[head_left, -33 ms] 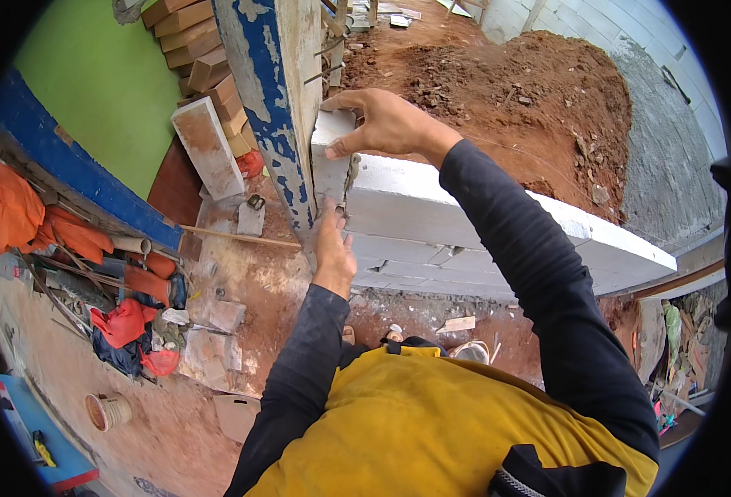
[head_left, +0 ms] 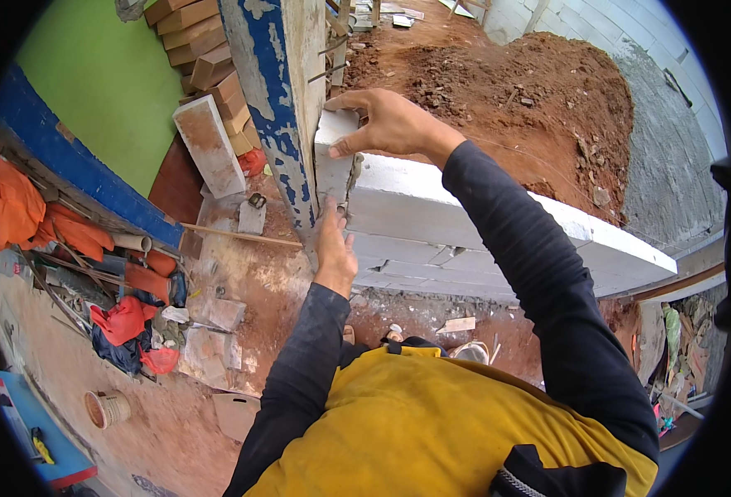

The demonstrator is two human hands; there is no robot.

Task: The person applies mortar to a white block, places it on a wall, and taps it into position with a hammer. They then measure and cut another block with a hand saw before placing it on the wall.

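Note:
A narrow piece of white lightweight block [head_left: 333, 176] stands upright in the gap between the peeling blue-and-white column [head_left: 264, 91] and the end of the white block wall [head_left: 419, 180]. My right hand [head_left: 388, 124] grips its top, thumb on the near face and fingers reaching over toward the column. Lower down, my left hand [head_left: 335, 255] rests with fingers extended against the bottom of the piece. A rough grey mortar joint [head_left: 354, 176] runs along the side facing the wall. My left fingertips are partly hidden against the piece.
Reddish soil [head_left: 506, 108] is heaped behind the wall. Left of the column are stacked tan bricks [head_left: 208, 62], a leaning white block [head_left: 209, 147] and a thin wooden strip [head_left: 241, 235]. A bucket [head_left: 108, 408] and piled cloths and scraps [head_left: 121, 323] lie farther left.

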